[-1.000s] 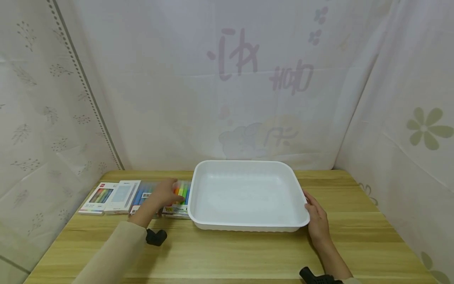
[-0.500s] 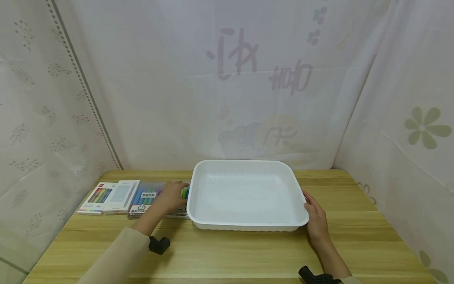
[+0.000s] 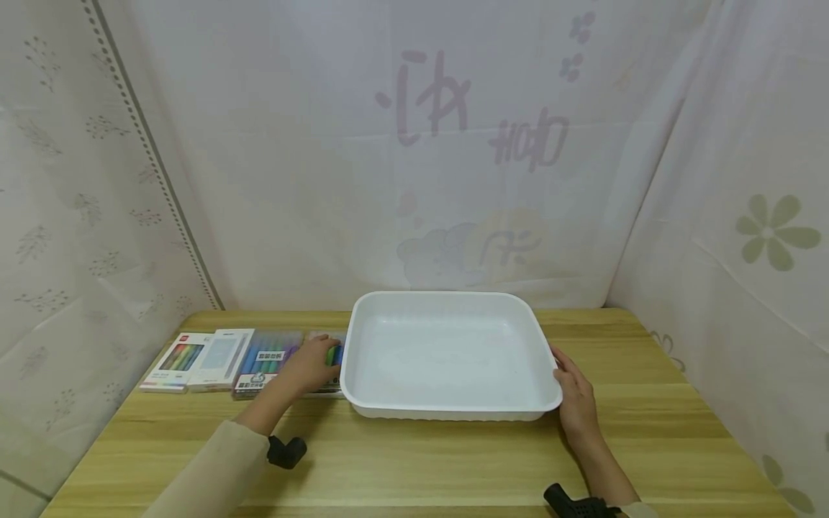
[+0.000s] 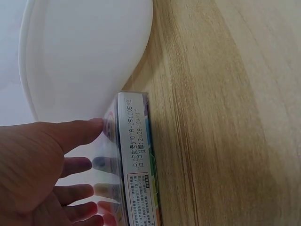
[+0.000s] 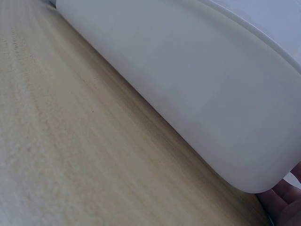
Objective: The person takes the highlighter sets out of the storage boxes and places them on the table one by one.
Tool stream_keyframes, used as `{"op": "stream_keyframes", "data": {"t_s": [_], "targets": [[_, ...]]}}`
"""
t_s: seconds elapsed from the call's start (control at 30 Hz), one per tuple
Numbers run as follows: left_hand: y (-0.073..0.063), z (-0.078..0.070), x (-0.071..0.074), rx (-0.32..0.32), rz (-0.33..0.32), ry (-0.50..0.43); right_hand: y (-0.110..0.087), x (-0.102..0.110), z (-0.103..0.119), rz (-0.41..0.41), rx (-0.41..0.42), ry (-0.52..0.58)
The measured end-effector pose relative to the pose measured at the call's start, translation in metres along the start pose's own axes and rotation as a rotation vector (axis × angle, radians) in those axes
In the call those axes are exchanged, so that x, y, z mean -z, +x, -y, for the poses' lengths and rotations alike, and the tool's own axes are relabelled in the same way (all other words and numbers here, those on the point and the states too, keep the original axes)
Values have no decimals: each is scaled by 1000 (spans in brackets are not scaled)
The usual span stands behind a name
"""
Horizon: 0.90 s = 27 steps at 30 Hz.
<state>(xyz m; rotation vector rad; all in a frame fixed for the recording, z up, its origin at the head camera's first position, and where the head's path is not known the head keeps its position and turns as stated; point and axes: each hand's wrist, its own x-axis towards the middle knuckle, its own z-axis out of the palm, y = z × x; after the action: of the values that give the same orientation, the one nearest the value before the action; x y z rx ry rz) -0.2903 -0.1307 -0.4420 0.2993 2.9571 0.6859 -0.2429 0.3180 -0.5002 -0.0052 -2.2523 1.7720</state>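
A clear pack of colored markers (image 3: 339,355) lies flat, tight against the left side of a white plastic tray (image 3: 453,414). My left hand (image 3: 309,365) is on this pack. In the left wrist view its thumb (image 4: 84,132) and spread fingers (image 4: 77,192) reach straight onto the pack's clear face, and the printed edge (image 4: 137,136) faces the camera. At the tray's right front corner, my right hand (image 3: 578,403) holds the rim, thumb at the edge and fingers partly hidden below it. The right wrist view shows only some fingers (image 5: 284,197) beyond the tray corner.
Left of the left hand, side by side, are a second clear marker pack (image 3: 267,360), a white box (image 3: 223,360) and a white pen box with a window (image 3: 176,362). The wooden table (image 3: 427,467) extends in front. Patterned curtains (image 3: 311,180) hang behind and at both sides.
My left hand has shifted a little right over the marker pack beside the tray, uncovering the second pack. The right hand and the tray stay in place.
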Motion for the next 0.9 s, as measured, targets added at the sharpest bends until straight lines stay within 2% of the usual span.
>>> {"op": "stream_keyframes", "data": {"t_s": [0.33, 0.5, 0.63, 0.73, 0.9], "targets": [[-2, 3, 0, 9, -10, -3, 0, 3, 1, 28, -9, 0], [-5, 0, 1, 13, -40, -50, 0, 7, 5, 43, -76, -20], [-6, -1, 5, -4, -93, -73, 0, 15, 13, 101, -151, -33], [-5, -2, 10, -24, -111, -85, 3, 23, 23, 161, -147, -169], [-8, -8, 22, -36, -95, -94, 8, 32, 49, 238, -47, -496]]}}
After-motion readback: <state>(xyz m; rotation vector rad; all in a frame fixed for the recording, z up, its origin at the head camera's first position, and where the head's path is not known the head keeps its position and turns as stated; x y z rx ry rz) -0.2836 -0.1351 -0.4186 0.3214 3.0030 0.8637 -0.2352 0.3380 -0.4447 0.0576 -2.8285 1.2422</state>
